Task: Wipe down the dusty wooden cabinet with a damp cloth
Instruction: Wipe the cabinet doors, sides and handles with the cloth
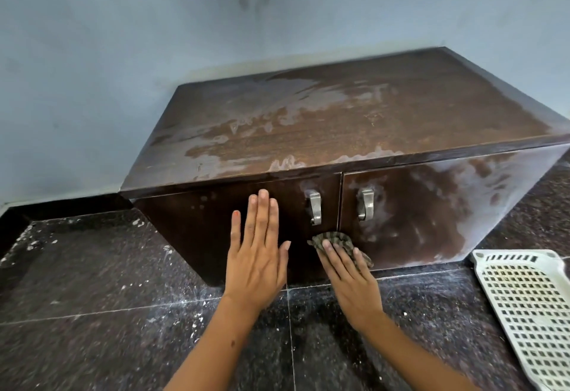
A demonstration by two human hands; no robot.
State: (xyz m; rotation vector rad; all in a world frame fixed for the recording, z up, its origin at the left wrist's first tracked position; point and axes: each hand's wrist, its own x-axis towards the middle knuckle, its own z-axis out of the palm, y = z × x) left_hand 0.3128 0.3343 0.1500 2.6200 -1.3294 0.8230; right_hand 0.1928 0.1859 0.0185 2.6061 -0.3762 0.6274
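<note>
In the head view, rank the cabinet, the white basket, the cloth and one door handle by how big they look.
1. cabinet
2. white basket, partly cut off by the frame
3. cloth, mostly under the right hand
4. door handle; cloth and handle look close.

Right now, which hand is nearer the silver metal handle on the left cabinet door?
Right. The right hand, pressing the checked cloth on the door, sits just below the silver metal handle. The left hand lies flat on the same door, farther off to the handle's left.
</note>
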